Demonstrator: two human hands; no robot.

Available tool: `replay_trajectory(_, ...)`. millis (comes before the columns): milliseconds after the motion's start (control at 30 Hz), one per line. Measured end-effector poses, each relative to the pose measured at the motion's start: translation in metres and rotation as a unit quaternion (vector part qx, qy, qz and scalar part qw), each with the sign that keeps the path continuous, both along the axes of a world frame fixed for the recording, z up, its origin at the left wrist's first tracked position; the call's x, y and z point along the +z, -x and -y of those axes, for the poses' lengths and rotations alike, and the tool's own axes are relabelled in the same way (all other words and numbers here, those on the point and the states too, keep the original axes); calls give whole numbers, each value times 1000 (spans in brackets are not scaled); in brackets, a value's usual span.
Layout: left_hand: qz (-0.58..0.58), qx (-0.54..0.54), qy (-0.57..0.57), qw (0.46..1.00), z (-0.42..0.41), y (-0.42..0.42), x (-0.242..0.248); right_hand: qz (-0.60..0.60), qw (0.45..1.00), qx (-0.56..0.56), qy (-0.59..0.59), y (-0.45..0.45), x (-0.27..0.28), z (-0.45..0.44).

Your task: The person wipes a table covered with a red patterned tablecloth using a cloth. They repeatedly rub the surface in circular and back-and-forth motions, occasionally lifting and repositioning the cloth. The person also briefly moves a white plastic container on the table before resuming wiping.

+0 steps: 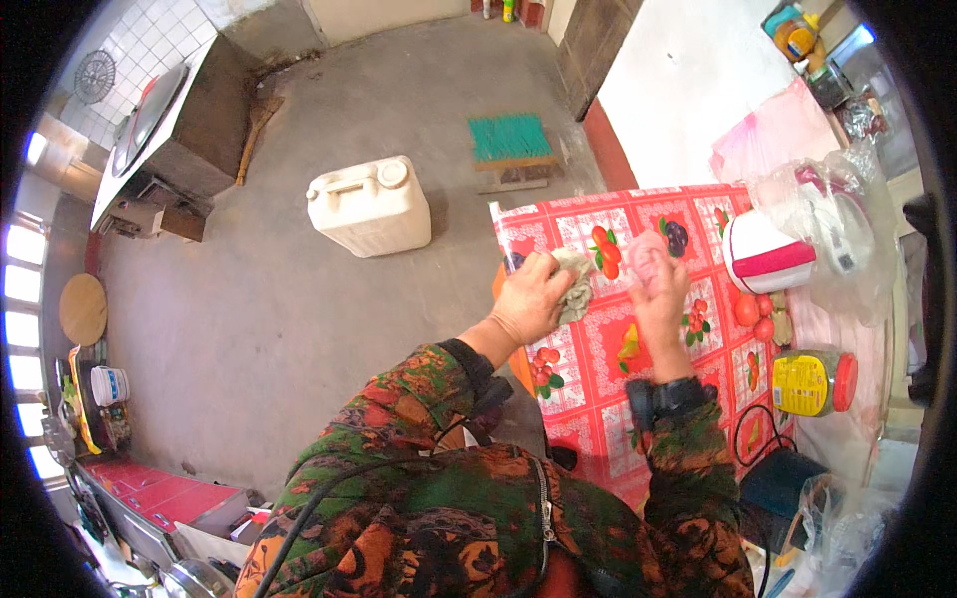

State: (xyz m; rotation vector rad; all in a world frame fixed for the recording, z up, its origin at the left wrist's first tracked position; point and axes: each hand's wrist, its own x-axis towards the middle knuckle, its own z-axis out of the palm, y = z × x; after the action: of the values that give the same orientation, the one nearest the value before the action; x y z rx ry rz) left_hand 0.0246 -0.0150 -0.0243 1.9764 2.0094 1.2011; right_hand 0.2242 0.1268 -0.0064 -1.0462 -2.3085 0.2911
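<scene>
My left hand (532,290) grips a crumpled greyish-green cloth (574,284) above the left edge of a table. A fruit-printed red and white tablecloth (609,329) covers that table. To the right, my right hand (662,306) has its fingers closed on a pink cloth (649,258). This hand and its cloth are slightly blurred. Both cloths appear on or just over the tablecloth, and I cannot tell how firmly they touch it.
Along the table's right side are a white and magenta container (770,254) under clear plastic, several red fruits (755,314) and a yellow-labelled jar (811,383). A white plastic jerrycan (374,213) stands on the concrete floor. Beyond it lies a green-bristled broom head (510,138).
</scene>
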Motion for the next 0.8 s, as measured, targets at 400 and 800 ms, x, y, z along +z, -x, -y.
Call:
replay_trajectory(400,337,-214,125,908,4,144,-6,86,995,5,42,37,16,53)
replay_trajectory(800,-44,262,443,856,32,495,-238,156,968,-195,5,75,-26,52)
